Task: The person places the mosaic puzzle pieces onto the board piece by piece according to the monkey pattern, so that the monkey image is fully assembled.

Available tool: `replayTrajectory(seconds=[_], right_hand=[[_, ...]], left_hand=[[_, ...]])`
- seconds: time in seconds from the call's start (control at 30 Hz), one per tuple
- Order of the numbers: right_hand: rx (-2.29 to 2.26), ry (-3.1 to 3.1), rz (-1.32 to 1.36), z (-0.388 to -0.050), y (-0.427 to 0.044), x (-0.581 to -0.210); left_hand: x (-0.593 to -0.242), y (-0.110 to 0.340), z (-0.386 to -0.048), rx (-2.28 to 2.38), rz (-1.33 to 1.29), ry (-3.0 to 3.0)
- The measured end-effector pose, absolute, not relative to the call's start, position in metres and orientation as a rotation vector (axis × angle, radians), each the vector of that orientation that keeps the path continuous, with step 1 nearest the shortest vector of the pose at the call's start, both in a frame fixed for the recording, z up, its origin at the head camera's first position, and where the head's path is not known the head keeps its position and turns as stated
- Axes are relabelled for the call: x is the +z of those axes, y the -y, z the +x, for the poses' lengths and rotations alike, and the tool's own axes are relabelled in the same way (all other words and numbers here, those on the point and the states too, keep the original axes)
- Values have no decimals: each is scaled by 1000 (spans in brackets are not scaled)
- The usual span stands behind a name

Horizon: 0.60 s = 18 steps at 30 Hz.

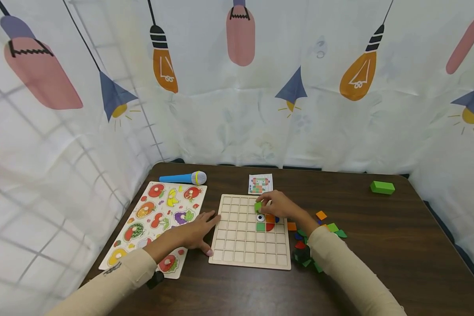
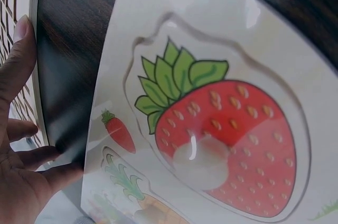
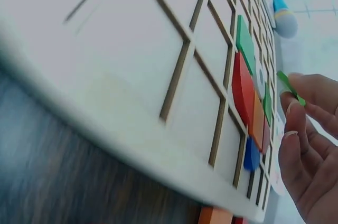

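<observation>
A wooden grid board (image 1: 241, 245) lies at the middle of the table, with several coloured tiles set in its upper right cells. Among them are a green tile (image 1: 260, 227), a red tile (image 3: 243, 89) and an orange tile (image 3: 257, 121). My right hand (image 1: 278, 204) pinches a light green tile (image 3: 289, 86) between thumb and fingers, just over the board's upper part. Spread along the board's left edge, my left hand (image 1: 197, 230) touches it with thumb and fingertips. The left wrist view shows this hand (image 2: 21, 171) beside the board's rim.
A fruit puzzle board (image 1: 118, 248) lies left, below a blue toy microphone (image 1: 177, 178). A pattern card (image 1: 260, 183) sits behind the grid board. Loose tiles (image 1: 300, 245) are scattered under and around the right forearm. A green block (image 1: 382, 187) stands at the far right.
</observation>
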State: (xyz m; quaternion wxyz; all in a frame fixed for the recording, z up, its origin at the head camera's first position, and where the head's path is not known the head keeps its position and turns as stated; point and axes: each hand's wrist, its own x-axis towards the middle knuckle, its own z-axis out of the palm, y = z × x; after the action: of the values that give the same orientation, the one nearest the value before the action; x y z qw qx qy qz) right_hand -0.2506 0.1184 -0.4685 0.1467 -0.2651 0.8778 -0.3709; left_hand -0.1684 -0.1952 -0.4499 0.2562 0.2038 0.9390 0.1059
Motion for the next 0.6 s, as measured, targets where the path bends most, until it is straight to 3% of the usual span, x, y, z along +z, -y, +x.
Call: replayTrajectory(seconds=[0.6], right_hand=[[-918, -2632, -694, -251, -92, -470]], left_hand=[[-448, 195, -167, 295, 549, -2548]])
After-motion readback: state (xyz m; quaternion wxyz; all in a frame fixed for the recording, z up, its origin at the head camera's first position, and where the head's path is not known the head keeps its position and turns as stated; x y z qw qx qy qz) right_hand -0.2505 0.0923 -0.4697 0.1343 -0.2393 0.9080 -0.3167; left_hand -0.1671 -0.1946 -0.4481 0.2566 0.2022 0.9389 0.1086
